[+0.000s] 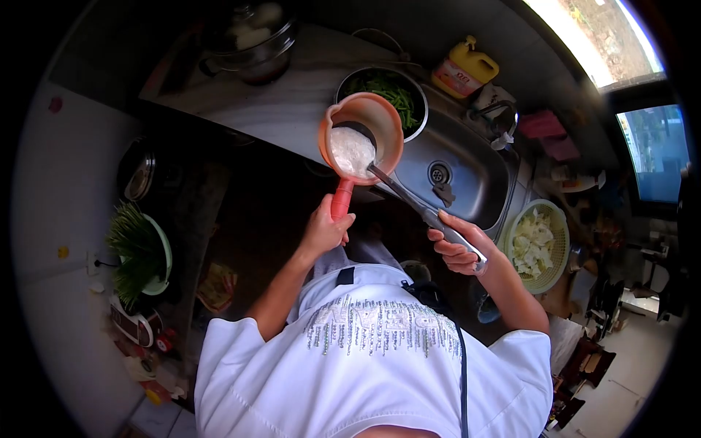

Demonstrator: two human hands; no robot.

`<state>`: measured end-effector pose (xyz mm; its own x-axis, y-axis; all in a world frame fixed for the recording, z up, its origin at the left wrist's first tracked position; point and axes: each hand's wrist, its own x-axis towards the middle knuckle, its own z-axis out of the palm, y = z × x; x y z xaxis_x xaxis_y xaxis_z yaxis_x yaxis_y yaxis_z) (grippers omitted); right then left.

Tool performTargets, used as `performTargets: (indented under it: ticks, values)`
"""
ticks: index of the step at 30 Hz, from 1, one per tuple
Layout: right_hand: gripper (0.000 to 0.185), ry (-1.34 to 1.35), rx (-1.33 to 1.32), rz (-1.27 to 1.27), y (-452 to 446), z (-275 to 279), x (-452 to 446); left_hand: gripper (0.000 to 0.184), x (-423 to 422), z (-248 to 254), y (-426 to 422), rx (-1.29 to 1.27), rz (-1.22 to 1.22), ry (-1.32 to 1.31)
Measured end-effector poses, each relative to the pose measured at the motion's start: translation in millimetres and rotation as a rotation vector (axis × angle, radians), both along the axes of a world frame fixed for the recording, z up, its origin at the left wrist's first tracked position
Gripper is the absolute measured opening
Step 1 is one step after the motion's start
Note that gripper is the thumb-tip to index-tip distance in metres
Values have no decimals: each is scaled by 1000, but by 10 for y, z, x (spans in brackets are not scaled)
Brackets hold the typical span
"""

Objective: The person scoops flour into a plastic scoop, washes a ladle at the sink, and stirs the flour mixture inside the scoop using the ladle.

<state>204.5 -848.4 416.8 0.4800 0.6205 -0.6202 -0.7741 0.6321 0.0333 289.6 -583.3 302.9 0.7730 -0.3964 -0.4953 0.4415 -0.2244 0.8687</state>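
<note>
Orange dipper (390,143), red handle (342,198), white contents (352,152)

Open lane: mid worktop (285,102), btwn pot (264,62) nr its L end & veg bowl (422,109) at sink's (467,160) L edge. Sink's R half also open from above. Blocked: worktop's near edge by bowl, w/ dipper (394,146) overlapping it; sink's near L corner, crossed in view by ladle (409,193). Jug (461,71) obstructs far edge nr bowl.
</note>
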Motion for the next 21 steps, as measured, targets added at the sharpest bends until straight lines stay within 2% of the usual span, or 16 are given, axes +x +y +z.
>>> performTargets:
  ticks: [3,5,6,8,9,10,12,14,18,20,21]
  values:
    - [43,-47,-39,19,54,93,-40,33,-65,-13,46,-105,-7,57]
    - [43,-124,-311,112,75,218,-61,32,-105,3,56,-173,12,101]
    - [43,-124,-311,107,88,294,-75,31,-111,17,58,-241,33,144]
    - [45,-227,-692,211,108,442,-103,30,-96,65,54,-254,42,168]
    - [47,-275,-795,259,84,487,-125,30,-84,97,50,-269,57,193]
    - [47,-275,-797,257,73,535,-156,30,-71,132,50,-270,55,193]
    - [48,-362,-1031,330,57,608,-237,31,-41,201,53,-300,22,222]
    - [46,-357,-1074,308,39,584,-357,31,-38,252,44,-307,5,248]
    - [42,-439,-1292,357,60,525,-502,31,-51,260,-11,-345,-35,308]
    - [41,-556,-1498,464,120,478,-531,31,-60,278,-48,-351,-49,320]
    - [39,-516,-1517,454,149,465,-538,31,-61,284,-65,-358,-51,330]
